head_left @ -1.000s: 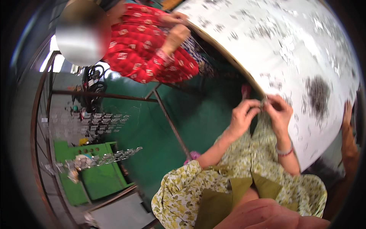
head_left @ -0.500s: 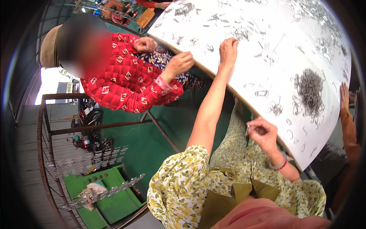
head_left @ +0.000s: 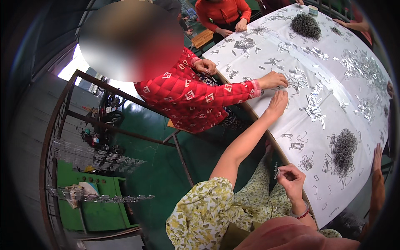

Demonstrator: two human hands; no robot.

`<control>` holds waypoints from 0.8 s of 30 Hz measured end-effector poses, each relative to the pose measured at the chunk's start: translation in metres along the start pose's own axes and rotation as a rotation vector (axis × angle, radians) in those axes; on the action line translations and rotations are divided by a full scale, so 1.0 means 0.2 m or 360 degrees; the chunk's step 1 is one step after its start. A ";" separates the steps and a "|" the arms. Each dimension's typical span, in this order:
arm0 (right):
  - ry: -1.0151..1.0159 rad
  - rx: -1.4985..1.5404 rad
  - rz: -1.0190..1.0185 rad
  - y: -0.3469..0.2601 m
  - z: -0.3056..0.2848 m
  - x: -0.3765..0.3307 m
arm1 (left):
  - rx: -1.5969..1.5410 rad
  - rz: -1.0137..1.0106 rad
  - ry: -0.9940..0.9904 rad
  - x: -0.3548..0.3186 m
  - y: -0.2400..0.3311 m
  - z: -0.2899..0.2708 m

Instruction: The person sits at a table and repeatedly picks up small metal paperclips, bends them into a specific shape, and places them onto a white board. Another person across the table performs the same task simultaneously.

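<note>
My left hand [head_left: 278, 104] is stretched over the near edge of the white-covered table [head_left: 277, 135]. Its fingertips are closed together close to a scatter of flat silver metal pieces [head_left: 313, 108]; what they grip is too small to tell. Beside that hand is a co-worker's hand [head_left: 273, 79], in a red sleeve, touching the same pieces. Just off the table's edge, my right hand [head_left: 292, 180], with a bracelet at the wrist, pinches a small silver metal piece [head_left: 276, 171]. Bent wire hooks [head_left: 306, 162] lie on the cloth nearby.
A dense heap of wire hooks [head_left: 343, 152] sits at the table's right, another dark heap [head_left: 305, 26] at the far end. Other people stand around the table. To the left are a rusty metal frame [head_left: 48, 141] and a green bench [head_left: 68, 214].
The view has shifted, showing more of the table's far end. The co-worker's red-sleeved arm now reaches onto the table beside my left hand. My right hand still pinches its metal piece.
</note>
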State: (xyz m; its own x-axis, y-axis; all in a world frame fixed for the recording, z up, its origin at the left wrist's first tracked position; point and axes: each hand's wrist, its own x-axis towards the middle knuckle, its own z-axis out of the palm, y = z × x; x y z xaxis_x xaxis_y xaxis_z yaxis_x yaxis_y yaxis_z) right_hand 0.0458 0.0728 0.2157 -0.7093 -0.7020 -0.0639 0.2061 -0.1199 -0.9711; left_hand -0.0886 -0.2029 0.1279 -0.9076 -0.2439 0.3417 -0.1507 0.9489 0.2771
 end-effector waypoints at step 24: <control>0.0014 -0.0001 -0.0031 -0.02 0.01 -0.10 | -0.1680 -0.0643 -0.0106 -1.10 0.64 -0.93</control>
State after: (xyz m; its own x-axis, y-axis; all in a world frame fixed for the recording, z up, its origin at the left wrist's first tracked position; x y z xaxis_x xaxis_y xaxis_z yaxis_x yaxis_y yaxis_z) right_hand 0.0609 0.0852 0.2207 -0.7191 -0.6934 -0.0466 0.1918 -0.1335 -0.9723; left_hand 0.1654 -0.0646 0.2554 -0.8912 -0.4533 0.0155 -0.0601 0.1520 0.9866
